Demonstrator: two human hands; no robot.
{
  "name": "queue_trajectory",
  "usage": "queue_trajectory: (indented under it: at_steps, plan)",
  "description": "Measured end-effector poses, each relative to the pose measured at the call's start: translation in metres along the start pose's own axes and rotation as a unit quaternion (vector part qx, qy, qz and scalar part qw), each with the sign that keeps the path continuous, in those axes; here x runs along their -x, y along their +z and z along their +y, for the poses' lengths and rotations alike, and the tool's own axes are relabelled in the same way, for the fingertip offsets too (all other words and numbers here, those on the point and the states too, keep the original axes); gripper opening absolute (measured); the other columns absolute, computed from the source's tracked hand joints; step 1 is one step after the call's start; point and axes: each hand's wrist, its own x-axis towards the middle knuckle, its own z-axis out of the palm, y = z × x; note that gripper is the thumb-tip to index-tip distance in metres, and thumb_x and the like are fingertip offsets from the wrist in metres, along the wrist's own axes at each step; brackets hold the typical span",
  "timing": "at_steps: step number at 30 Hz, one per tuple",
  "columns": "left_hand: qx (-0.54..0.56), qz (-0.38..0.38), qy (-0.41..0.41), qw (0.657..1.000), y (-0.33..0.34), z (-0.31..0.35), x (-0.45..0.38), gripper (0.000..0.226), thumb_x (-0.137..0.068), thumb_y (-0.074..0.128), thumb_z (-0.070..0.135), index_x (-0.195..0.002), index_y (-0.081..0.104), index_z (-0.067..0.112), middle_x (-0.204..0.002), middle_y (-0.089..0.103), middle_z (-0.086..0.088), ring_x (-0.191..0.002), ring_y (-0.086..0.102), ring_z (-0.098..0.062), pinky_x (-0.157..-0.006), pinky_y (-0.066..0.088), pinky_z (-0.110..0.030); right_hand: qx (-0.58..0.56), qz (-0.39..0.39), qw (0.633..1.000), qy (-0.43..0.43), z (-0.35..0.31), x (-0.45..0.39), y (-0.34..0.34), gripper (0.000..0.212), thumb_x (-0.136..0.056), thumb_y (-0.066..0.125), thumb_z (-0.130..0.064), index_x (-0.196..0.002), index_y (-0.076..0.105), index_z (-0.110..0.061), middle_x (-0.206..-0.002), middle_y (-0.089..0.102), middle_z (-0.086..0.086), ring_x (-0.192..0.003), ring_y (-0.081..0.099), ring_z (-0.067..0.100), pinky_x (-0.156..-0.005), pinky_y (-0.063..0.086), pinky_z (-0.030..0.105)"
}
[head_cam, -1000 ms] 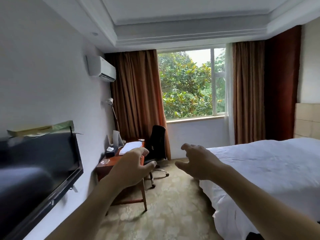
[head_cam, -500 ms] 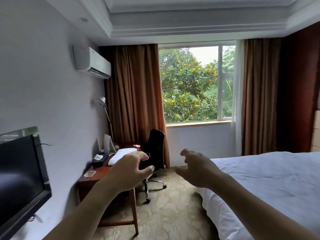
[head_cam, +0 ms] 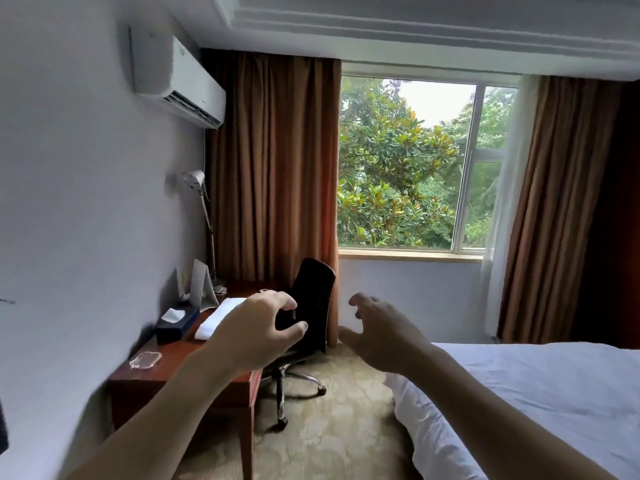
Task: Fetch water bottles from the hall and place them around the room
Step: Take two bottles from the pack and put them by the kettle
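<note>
Both hands empty: my left hand and right hand hang loosely curled just beyond the desk edge. No water bottles in view, on the desk or elsewhere. Likely light, smooth, slightly squashy; I'd grip mid-body.

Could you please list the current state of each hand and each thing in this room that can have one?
left hand: empty, fingers loosely curled
right hand: empty, fingers loosely curled
curtains: drawn aside
tissue box: tissue sticking out
towel: folded on the desk
office chair: unoccupied, beside desk
</note>
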Motion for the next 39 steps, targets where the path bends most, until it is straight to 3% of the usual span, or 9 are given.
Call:
queue_trajectory:
  at_steps: [2, 12, 17, 20, 24, 28, 34, 39]
  plan:
    - [-0.01, 0.004, -0.016, 1.0, -0.003, -0.023, -0.013, 0.06, -0.078, 0.051, 0.061, -0.124, 0.061, 0.025, -0.125, 0.063, 0.011, -0.114, 0.056, -0.007, -0.098, 0.046, -0.03, -0.012, -0.013, 1.0, -0.011, -0.006, -0.031, 0.018, 0.056, -0.089, 0.057, -0.047, -0.134, 0.045, -0.017, -0.123, 0.06, 0.004, -0.106, 0.058, 0.022, -0.086, 0.052, 0.037]
    - [-0.073, 0.071, -0.179, 0.979, -0.024, -0.142, -0.038, 0.04, -0.085, 0.064, 0.048, -0.119, 0.062, 0.027, -0.116, 0.064, 0.01, -0.106, 0.061, -0.011, -0.088, 0.052, -0.029, -0.026, -0.065, 0.987, -0.144, -0.082, -0.169, 0.122, 0.061, -0.087, 0.055, -0.054, -0.137, 0.044, -0.02, -0.132, 0.058, 0.001, -0.119, 0.055, 0.023, -0.095, 0.049, 0.04]
    - [-0.136, 0.102, -0.282, 0.944, -0.05, -0.191, -0.027, 0.045, -0.087, 0.061, 0.051, -0.126, 0.058, 0.028, -0.127, 0.06, 0.012, -0.116, 0.054, -0.009, -0.093, 0.044, -0.025, -0.081, -0.088, 0.961, -0.25, -0.139, -0.229, 0.165, 0.048, -0.087, 0.056, -0.052, -0.122, 0.05, -0.019, -0.117, 0.062, 0.001, -0.106, 0.058, 0.024, -0.085, 0.05, 0.038]
    - [-0.166, 0.14, -0.371, 0.903, -0.075, -0.21, -0.004, 0.045, -0.089, 0.059, 0.051, -0.128, 0.057, 0.029, -0.128, 0.058, 0.014, -0.115, 0.055, -0.009, -0.092, 0.045, -0.025, -0.124, -0.114, 0.93, -0.327, -0.185, -0.258, 0.185, 0.057, -0.088, 0.055, -0.052, -0.134, 0.045, -0.019, -0.126, 0.059, 0.001, -0.111, 0.058, 0.025, -0.09, 0.048, 0.039]
    - [-0.211, 0.214, -0.481, 0.823, -0.104, -0.21, 0.045, 0.037, -0.087, 0.063, 0.048, -0.12, 0.062, 0.029, -0.118, 0.062, 0.015, -0.105, 0.058, -0.006, -0.091, 0.052, -0.03, -0.188, -0.148, 0.862, -0.446, -0.255, -0.272, 0.208, 0.058, -0.091, 0.052, -0.051, -0.138, 0.042, -0.018, -0.127, 0.059, 0.0, -0.111, 0.058, 0.022, -0.09, 0.048, 0.035]
    - [-0.271, 0.253, -0.58, 0.726, -0.122, -0.173, 0.119, 0.039, -0.085, 0.061, 0.052, -0.118, 0.062, 0.032, -0.116, 0.06, 0.021, -0.108, 0.056, 0.001, -0.092, 0.05, -0.026, -0.247, -0.209, 0.767, -0.555, -0.335, -0.229, 0.223, 0.052, -0.09, 0.053, -0.052, -0.13, 0.047, -0.019, -0.119, 0.063, 0.001, -0.098, 0.062, 0.021, -0.084, 0.053, 0.035]
    - [-0.35, 0.302, -0.715, 0.524, -0.131, -0.03, 0.244, 0.041, -0.083, 0.06, 0.053, -0.117, 0.062, 0.031, -0.115, 0.062, 0.018, -0.105, 0.058, -0.003, -0.091, 0.048, -0.026, -0.3, -0.263, 0.562, -0.724, -0.412, -0.062, 0.19, 0.058, -0.088, 0.055, -0.055, -0.134, 0.044, -0.021, -0.119, 0.062, -0.001, -0.102, 0.061, 0.019, -0.084, 0.051, 0.031]
    - [-0.381, 0.356, -0.777, 0.353, -0.11, 0.127, 0.311, 0.043, -0.085, 0.064, 0.049, -0.121, 0.063, 0.026, -0.117, 0.062, 0.014, -0.11, 0.059, -0.007, -0.094, 0.047, -0.026, -0.325, -0.292, 0.386, -0.813, -0.418, 0.091, 0.121, 0.062, -0.089, 0.053, -0.054, -0.138, 0.043, -0.018, -0.127, 0.06, 0.003, -0.109, 0.059, 0.023, -0.089, 0.05, 0.035]
